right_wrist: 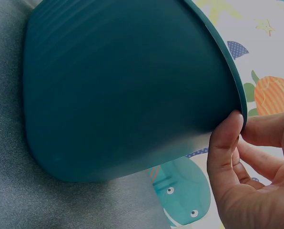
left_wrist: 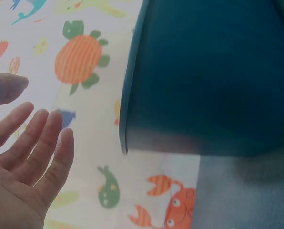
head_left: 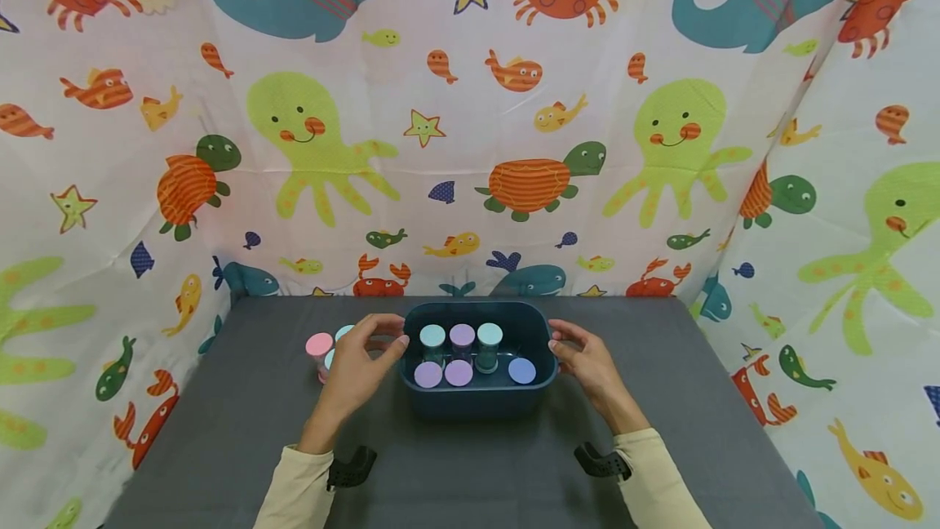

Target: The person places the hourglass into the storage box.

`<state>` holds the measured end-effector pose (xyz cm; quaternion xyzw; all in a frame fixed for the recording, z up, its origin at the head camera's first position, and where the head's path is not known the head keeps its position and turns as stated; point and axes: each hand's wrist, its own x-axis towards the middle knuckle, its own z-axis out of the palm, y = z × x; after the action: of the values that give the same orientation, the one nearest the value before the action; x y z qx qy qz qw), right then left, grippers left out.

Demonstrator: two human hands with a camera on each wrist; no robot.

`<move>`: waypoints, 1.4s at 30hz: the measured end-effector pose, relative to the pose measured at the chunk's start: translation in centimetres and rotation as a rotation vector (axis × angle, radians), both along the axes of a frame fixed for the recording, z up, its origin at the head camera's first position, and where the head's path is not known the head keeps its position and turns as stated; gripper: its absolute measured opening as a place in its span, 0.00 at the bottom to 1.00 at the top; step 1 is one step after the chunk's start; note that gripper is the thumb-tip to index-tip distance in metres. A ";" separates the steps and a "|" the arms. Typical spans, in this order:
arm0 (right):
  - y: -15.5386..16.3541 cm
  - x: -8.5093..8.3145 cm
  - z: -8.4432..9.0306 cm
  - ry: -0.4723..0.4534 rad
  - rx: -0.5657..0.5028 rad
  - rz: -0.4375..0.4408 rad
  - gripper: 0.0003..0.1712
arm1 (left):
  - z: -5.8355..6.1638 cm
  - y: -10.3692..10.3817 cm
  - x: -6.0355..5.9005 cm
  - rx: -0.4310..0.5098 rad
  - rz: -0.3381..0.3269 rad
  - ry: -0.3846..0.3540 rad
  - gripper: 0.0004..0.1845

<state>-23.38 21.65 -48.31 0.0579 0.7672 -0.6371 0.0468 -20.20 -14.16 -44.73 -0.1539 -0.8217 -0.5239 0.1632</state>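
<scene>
Cream long sleeves, black wrist mounts, bare hands.

The lower parts of the jars are hidden by the wall of the blue tub. Two jars outside it are largely covered by the left hand; only the pink-lidded jar is plainly seen. In the left wrist view the tub is blurred and cut off by the top and right edges. In the right wrist view the right hand is cut off at the frame's edge, and the tub's inside is hidden; the thumb is perhaps touching the rim.
</scene>
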 end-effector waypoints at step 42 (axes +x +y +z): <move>0.1 -0.1 -0.2 0.002 -0.006 0.006 0.23 | -9.4 -13.3 -1.7 0.011 0.205 -0.230 0.35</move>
<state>-23.49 21.80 -48.49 0.0547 0.7653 -0.6395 0.0483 -21.95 -27.48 -54.09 -0.0075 -0.8435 -0.5232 0.1214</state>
